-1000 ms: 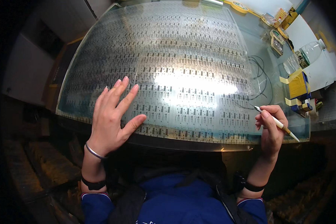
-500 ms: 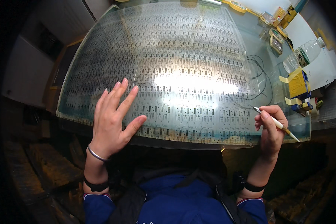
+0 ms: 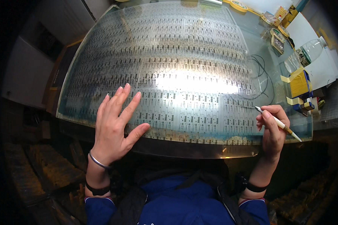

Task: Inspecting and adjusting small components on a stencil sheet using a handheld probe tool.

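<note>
A large clear film (image 3: 146,108), printed with rows of small dark circuit-like patterns, covers most of the glass tabletop (image 3: 263,127). Its near edge hangs past the table's front edge. My left hand (image 3: 114,123) lies on the film's near left part, palm down, fingers spread. To the right, my right hand (image 3: 274,123) is closed around a slim white pen-shaped tool (image 3: 279,123) with a brownish band and a thin metal tip. The tip points left and away from me, close to the film's right side; whether it touches anything I cannot tell.
A dark cord (image 3: 266,75) loops beside the film's right edge. Farther right are a yellow-and-blue box with tape strips (image 3: 299,84), a clear plastic bottle (image 3: 311,52) and white paper (image 3: 323,71). A yellow tape roll (image 3: 238,6) lies at the back.
The film has slid toward me, so its near edge now juts over the table's front. My left hand has moved slightly nearer with it. My right hand has barely moved.
</note>
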`<control>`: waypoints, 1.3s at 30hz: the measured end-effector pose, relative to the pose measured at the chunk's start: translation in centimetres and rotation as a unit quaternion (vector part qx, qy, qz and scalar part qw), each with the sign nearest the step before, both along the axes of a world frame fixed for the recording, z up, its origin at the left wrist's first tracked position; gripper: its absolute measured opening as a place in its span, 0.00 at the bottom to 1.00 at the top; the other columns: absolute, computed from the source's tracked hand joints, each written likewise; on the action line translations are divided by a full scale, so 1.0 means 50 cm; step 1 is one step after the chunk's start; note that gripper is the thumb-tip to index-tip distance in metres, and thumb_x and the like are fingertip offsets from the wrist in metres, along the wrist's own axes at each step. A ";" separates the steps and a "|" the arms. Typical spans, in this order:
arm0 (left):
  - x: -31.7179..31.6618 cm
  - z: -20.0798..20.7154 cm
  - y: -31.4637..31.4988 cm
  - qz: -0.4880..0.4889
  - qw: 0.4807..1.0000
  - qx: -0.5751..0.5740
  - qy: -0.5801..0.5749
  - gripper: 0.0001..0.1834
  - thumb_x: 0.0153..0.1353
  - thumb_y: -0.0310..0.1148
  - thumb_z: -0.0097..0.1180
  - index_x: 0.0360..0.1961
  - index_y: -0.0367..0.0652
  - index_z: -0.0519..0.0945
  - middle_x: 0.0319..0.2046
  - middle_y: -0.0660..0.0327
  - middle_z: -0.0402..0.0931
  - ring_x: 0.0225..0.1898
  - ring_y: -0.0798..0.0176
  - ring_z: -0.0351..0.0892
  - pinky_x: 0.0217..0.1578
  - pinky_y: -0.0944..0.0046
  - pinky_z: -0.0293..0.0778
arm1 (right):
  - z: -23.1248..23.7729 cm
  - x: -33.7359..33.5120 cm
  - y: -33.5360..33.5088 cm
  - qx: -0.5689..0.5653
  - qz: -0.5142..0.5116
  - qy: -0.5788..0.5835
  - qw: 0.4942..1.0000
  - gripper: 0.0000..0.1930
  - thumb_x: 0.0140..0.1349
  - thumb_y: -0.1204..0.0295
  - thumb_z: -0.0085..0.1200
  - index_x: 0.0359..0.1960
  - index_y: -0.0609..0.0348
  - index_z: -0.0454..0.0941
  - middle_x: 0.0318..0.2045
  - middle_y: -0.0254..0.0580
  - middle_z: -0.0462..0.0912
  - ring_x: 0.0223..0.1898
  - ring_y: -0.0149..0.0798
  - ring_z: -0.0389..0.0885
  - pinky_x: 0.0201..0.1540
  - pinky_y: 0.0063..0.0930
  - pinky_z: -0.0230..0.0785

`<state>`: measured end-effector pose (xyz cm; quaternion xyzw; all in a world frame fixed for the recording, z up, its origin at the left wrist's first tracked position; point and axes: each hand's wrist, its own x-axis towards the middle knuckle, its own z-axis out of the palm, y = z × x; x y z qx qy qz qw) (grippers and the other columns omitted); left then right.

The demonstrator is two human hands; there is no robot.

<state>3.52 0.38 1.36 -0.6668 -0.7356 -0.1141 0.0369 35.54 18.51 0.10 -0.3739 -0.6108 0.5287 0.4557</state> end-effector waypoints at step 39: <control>0.031 -0.019 -0.027 0.010 1.000 0.008 0.020 0.36 0.62 0.55 0.52 0.66 0.45 0.66 0.68 0.47 0.58 0.68 0.45 0.57 0.67 0.44 0.46 | 0.076 -0.060 -0.085 -0.012 0.058 -0.030 0.998 0.07 0.62 0.76 0.55 0.40 0.68 0.78 0.29 0.42 0.83 0.29 0.28 0.81 0.32 0.18 0.73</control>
